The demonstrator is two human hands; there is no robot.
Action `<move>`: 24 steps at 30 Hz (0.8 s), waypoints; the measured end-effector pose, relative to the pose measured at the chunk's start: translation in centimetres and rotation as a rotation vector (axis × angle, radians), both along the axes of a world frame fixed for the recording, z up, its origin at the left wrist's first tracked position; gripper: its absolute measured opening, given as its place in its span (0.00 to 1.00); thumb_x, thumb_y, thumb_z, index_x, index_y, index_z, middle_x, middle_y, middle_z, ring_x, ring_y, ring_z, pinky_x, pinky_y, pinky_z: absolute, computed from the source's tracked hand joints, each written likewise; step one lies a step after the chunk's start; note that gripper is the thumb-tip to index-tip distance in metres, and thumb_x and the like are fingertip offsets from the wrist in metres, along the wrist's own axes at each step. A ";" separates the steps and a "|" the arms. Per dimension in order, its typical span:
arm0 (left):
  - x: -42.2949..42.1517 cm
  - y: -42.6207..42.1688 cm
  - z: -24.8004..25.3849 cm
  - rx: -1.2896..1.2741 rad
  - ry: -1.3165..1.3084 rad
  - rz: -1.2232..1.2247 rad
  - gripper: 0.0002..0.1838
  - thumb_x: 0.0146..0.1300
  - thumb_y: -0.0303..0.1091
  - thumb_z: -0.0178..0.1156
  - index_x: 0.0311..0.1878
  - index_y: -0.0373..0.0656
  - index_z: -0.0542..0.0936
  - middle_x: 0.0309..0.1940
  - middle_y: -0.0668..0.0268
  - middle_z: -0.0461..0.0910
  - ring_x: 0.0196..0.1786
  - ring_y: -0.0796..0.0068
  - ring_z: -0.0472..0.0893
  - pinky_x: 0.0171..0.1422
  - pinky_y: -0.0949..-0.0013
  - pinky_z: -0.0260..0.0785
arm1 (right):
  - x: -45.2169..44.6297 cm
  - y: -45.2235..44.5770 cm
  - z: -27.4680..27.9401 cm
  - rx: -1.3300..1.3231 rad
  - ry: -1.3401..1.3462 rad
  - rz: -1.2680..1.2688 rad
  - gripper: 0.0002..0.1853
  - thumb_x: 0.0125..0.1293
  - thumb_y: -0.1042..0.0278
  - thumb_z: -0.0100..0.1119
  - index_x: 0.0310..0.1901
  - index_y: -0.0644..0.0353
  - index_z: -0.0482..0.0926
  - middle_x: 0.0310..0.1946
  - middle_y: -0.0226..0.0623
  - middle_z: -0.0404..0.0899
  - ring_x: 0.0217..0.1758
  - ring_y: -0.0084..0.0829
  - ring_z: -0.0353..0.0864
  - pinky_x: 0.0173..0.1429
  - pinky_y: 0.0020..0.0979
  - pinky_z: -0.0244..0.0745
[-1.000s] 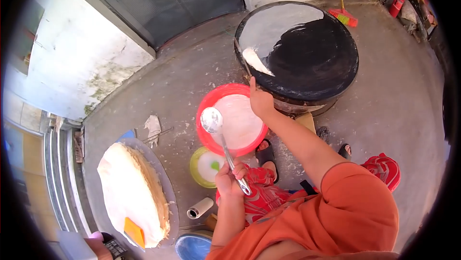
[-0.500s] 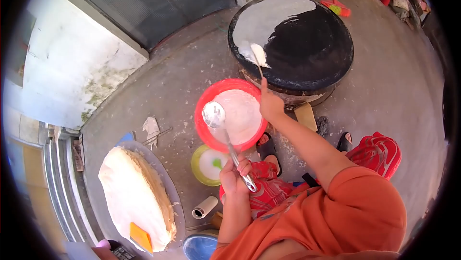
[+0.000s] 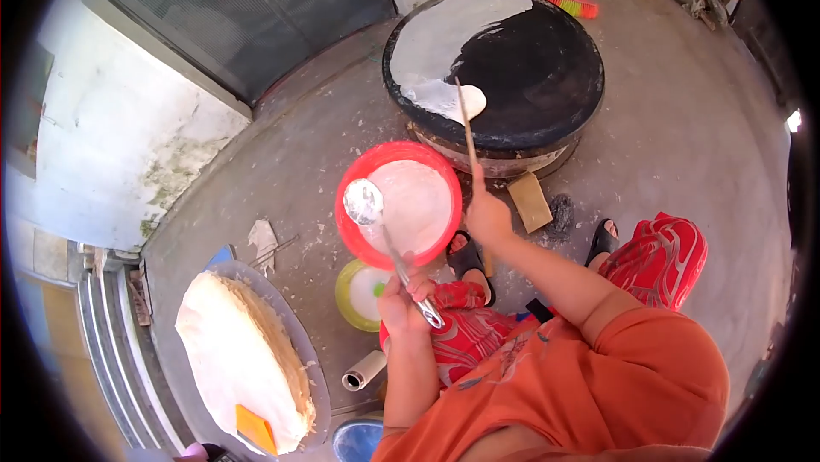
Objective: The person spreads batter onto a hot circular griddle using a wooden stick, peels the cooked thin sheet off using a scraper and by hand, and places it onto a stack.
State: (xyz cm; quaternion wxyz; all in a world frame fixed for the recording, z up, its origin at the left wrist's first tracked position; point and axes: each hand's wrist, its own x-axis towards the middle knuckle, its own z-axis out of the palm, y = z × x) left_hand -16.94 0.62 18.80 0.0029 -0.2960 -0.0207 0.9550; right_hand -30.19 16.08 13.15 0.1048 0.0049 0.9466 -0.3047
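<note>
My right hand [image 3: 489, 221] is closed around a thin wooden spreader [image 3: 468, 129], whose far end rests at the near edge of a large round black griddle [image 3: 542, 69]. Beside that end is a white blob of batter [image 3: 472, 103]. A thin pale layer of batter [image 3: 448, 31] covers the griddle's left side; the rest of the surface is black. My left hand [image 3: 407, 301] grips the handle of a metal ladle [image 3: 363, 201]. Its batter-coated bowl is held over the left part of a red basin [image 3: 344, 227] of white batter.
Left of me, a stack of thin pale flatbreads [image 3: 235, 359] lies on a grey round board, with an orange scraper [image 3: 255, 429] on top. A yellow-green bowl [image 3: 345, 308], a cardboard-coloured piece [image 3: 530, 203], a cylinder [image 3: 365, 370] and a broom [image 3: 571, 2] are on the floor.
The spreader's end and the batter blob have moved right along the griddle's near edge, and the pale layer reaches further. My left hand still holds the ladle over the basin. The view has shifted slightly.
</note>
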 end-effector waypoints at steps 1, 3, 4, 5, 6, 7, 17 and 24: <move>-0.3 0.5 0.8 -0.098 -0.059 0.011 0.16 0.66 0.30 0.40 0.52 0.30 0.66 0.26 0.65 0.66 0.20 0.80 0.63 0.20 0.78 0.57 | -0.2 -0.8 -0.8 -0.026 0.053 0.061 0.37 0.59 0.70 0.40 0.68 0.61 0.36 0.33 0.55 0.77 0.30 0.46 0.80 0.32 0.43 0.74; -0.3 0.7 0.6 -0.113 -0.059 0.013 0.16 0.66 0.30 0.40 0.52 0.30 0.66 0.26 0.64 0.66 0.20 0.80 0.63 0.20 0.78 0.57 | -2.1 -2.4 -3.8 0.128 0.077 0.193 0.37 0.60 0.70 0.41 0.68 0.61 0.35 0.35 0.56 0.77 0.32 0.47 0.80 0.33 0.43 0.74; -0.4 0.7 0.5 -0.126 -0.055 0.018 0.16 0.66 0.30 0.40 0.52 0.30 0.66 0.26 0.64 0.66 0.20 0.80 0.63 0.20 0.78 0.57 | -2.8 -2.0 -3.7 0.121 0.078 0.191 0.37 0.60 0.70 0.41 0.68 0.61 0.35 0.35 0.56 0.77 0.32 0.47 0.80 0.33 0.43 0.74; -0.4 0.7 0.5 -0.134 -0.056 0.016 0.16 0.66 0.30 0.40 0.52 0.30 0.66 0.26 0.64 0.66 0.20 0.80 0.63 0.20 0.78 0.57 | -3.3 -1.2 -3.6 0.121 0.075 0.120 0.37 0.60 0.70 0.41 0.67 0.63 0.35 0.34 0.55 0.77 0.32 0.47 0.80 0.33 0.43 0.74; -0.4 0.6 0.4 -0.127 -0.058 0.009 0.16 0.66 0.30 0.40 0.52 0.30 0.66 0.26 0.64 0.66 0.20 0.80 0.63 0.20 0.78 0.57 | -3.2 -0.3 -3.5 0.122 0.069 0.047 0.37 0.60 0.70 0.41 0.67 0.64 0.35 0.34 0.55 0.77 0.32 0.47 0.80 0.32 0.43 0.74; -0.4 0.7 0.4 -0.114 -0.055 0.002 0.16 0.66 0.30 0.40 0.52 0.29 0.66 0.26 0.64 0.67 0.20 0.80 0.63 0.20 0.78 0.57 | -2.0 1.2 -2.7 0.074 0.118 0.010 0.38 0.58 0.71 0.42 0.67 0.64 0.35 0.32 0.53 0.77 0.32 0.47 0.80 0.33 0.42 0.74; -0.5 1.1 -0.2 -0.096 -0.042 -0.041 0.17 0.66 0.34 0.38 0.52 0.33 0.66 0.26 0.65 0.65 0.23 0.76 0.63 0.22 0.75 0.57 | -0.6 3.2 -3.4 0.140 0.090 0.051 0.37 0.60 0.72 0.41 0.68 0.61 0.36 0.34 0.56 0.75 0.30 0.48 0.78 0.33 0.43 0.74; -1.0 1.6 -0.3 -0.088 -0.065 -0.043 0.16 0.66 0.32 0.39 0.51 0.32 0.66 0.27 0.65 0.65 0.21 0.77 0.62 0.21 0.75 0.57 | 2.3 5.6 -2.2 0.195 0.143 0.183 0.38 0.59 0.74 0.42 0.68 0.61 0.35 0.35 0.54 0.75 0.30 0.47 0.78 0.33 0.42 0.74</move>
